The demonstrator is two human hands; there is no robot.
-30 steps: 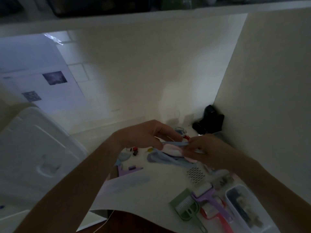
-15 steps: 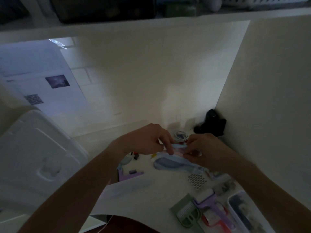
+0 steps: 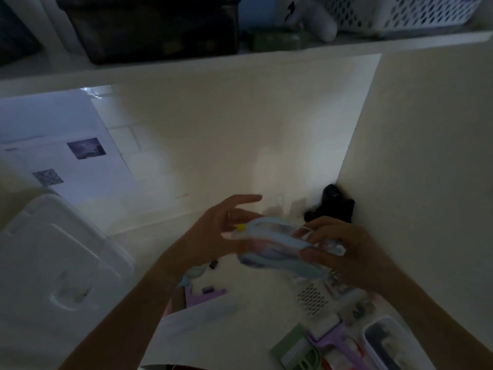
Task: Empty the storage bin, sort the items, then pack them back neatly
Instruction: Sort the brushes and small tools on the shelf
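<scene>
Head cam: one pale blue packet (image 3: 277,244), lifted higher than 0.5 s ago — right hand (image 3: 344,249) pinches its end, left hand (image 3: 221,231) fingers now spread, loose beside it. Two lint rollers (image 3: 344,340), one green brush (image 3: 293,351) on desk.

Pale blue packet (image 3: 277,245) with yellow tab, green dustpan (image 3: 296,351), lilac roller (image 3: 344,340), white perforated basket (image 3: 405,12)
</scene>
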